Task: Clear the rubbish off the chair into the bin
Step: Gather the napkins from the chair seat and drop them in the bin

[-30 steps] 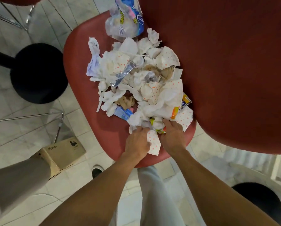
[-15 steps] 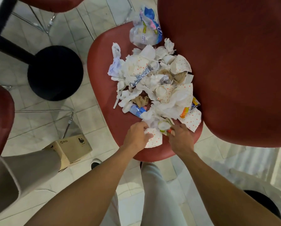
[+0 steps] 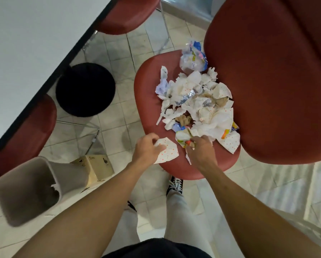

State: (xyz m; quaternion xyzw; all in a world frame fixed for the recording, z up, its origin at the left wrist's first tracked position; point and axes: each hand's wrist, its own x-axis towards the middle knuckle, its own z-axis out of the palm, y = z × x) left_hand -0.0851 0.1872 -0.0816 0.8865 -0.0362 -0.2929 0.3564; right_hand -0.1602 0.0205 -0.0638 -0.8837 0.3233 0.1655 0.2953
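Observation:
A pile of crumpled napkins and wrappers (image 3: 197,103) covers the seat of a red chair (image 3: 148,94). A clear plastic bag (image 3: 193,58) lies at the pile's far end. My left hand (image 3: 146,148) grips a white napkin with orange dots (image 3: 168,150) at the seat's front edge. My right hand (image 3: 200,151) pinches a small wad of wrappers (image 3: 183,136) at the near end of the pile. A grey bin (image 3: 31,190) stands on the floor at the lower left, with a little rubbish inside.
A cardboard box (image 3: 98,166) sits on the floor beside the bin. A black round table base (image 3: 85,89) stands left of the chair. A white table (image 3: 25,43) fills the upper left, with more red chairs (image 3: 25,131) tucked around it.
Both hands have pulled back toward the seat's front edge with rubbish in them. The left hand has drawn the dotted napkin away from the pile. The view has widened, showing the bin.

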